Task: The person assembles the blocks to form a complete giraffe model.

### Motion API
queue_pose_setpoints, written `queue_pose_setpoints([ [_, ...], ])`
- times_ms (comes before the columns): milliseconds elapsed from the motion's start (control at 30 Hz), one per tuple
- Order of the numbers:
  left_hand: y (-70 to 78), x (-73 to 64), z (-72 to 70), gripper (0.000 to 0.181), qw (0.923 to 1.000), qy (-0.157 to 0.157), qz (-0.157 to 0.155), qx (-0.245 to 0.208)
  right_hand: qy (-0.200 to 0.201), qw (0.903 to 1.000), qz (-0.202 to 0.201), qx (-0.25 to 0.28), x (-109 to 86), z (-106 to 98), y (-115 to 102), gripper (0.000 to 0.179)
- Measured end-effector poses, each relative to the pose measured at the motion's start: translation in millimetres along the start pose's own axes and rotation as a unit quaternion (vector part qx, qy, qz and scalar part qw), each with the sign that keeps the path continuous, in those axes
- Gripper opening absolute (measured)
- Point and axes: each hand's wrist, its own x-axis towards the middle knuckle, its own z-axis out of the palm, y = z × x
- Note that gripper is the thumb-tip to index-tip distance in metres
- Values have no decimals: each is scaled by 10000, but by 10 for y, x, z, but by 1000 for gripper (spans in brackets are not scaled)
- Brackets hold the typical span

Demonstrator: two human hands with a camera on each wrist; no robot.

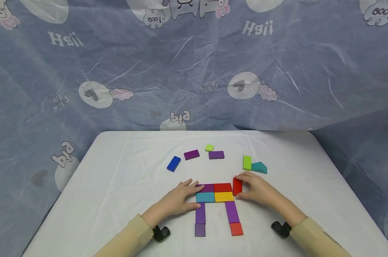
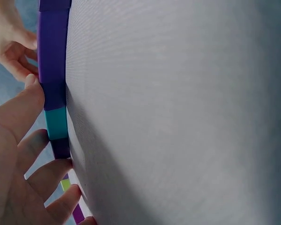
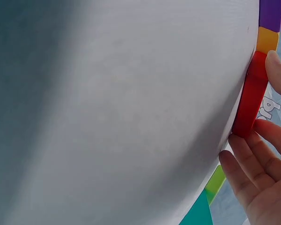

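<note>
My right hand [image 1: 256, 189] pinches a red block [image 1: 237, 187] by its two ends, thumb at the near end and fingers at the far end. This block stands lengthwise at the right side of a flat block figure. The figure's upper part has a purple block [image 1: 208, 188], another red block [image 1: 222, 187], a teal block [image 1: 205, 197] and a yellow block [image 1: 224, 197]. Two purple legs run toward me, ending in a short purple block [image 1: 200, 230] and an orange-red block [image 1: 236, 229]. My left hand [image 1: 178, 200] rests along the figure's left side, fingers extended, fingertips touching it.
Beyond the figure lie a blue block [image 1: 173, 164], two purple blocks [image 1: 192, 154] and a small lime block [image 1: 209, 147]. At the right, a lime block [image 1: 246, 162] sits beside a teal angled block [image 1: 259, 167]. A patterned cloth [image 1: 181, 64] hangs behind the white table [image 1: 133, 150].
</note>
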Motion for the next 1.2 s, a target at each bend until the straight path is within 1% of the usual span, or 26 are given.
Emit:
queue_pose_setpoints([
  [567,-7,1,1,66,10000,12,-35,-62,-9,9999,-150,-19,23,10,0,65],
  [867,-9,-7,-1,65,9999,30,-48,-87,-28,10000,-39,-11,34,23,-3,65],
  [1200,-7,-19,-4,65,10000,65,44,-54,-37,10000,-17,3,23,19,-20,64],
])
